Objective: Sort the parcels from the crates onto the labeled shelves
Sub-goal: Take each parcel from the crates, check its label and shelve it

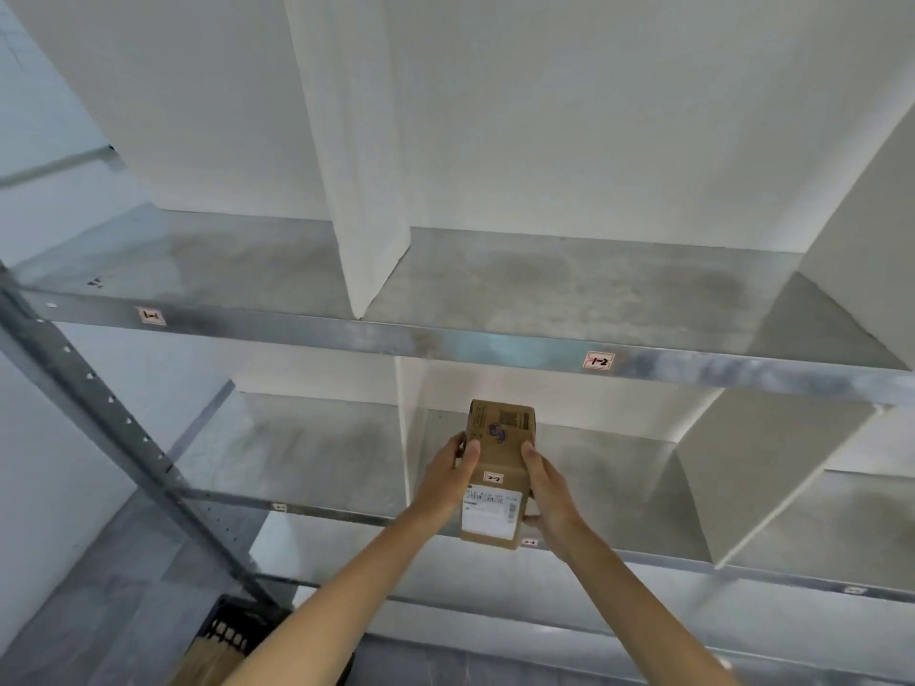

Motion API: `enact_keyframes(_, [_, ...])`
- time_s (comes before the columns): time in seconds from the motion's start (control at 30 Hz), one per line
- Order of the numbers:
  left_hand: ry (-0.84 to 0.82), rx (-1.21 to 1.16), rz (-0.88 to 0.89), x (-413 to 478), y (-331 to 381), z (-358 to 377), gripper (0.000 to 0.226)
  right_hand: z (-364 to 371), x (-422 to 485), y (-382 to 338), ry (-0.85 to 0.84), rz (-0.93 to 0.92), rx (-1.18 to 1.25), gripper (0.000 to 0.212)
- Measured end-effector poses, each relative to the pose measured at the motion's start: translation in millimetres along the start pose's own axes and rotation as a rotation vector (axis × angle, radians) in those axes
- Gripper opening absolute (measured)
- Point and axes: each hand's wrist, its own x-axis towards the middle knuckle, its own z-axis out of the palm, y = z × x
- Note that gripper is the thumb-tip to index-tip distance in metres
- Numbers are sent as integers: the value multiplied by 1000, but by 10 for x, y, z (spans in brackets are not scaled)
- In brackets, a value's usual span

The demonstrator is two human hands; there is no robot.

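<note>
The metal rack (445,339) fills the view, its shelves split into bays by white dividers (366,190). The upper shelf (544,284) runs well above the fingers; the lower shelf (317,448) lies level with them. A perforated grey post (99,403) slants down far to the left of the fingers. A black crate (232,626) sits below and left of the fingers, with a brown parcel (208,660) inside it.

The cardboard box (500,462) is held between both hands over the front edge of the lower shelf, in the bay just right of a divider; contact with the shelf cannot be determined. The left hand (445,477) grips the left side, thumb laid on the top face, fingers curled round the edge. The right hand (549,492) grips the right side likewise, fingers curled beneath.

A white shipping label (490,514) lies between the palms. A small "2-2" tag (492,478) sits between the thumbs. The "1-2" tag (599,361) is above the right fingers, the "1-1" tag (151,316) far up and left
</note>
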Motion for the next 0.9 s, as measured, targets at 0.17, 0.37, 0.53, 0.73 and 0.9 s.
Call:
enact_keyframes(0.17, [22,-71,2,84,-75,68,18,-43,131,71,-6,-35,-13,28])
enact_keyframes(0.37, [78,-147,-14,314,-25,66,31,66,354,-16,14,-36,43,28])
enact_keyframes(0.53, [86,-188,-52,555,16,11,38,100,593,-170,-3,-32,46,37])
enact_keyframes(0.73, [108,-302,-70,732,53,13,39,107,800,-231,-32,-32,62,35])
enact_keyframes(0.9, [83,-336,-82,757,64,-6,39,142,860,-223,-18,-42,72,33])
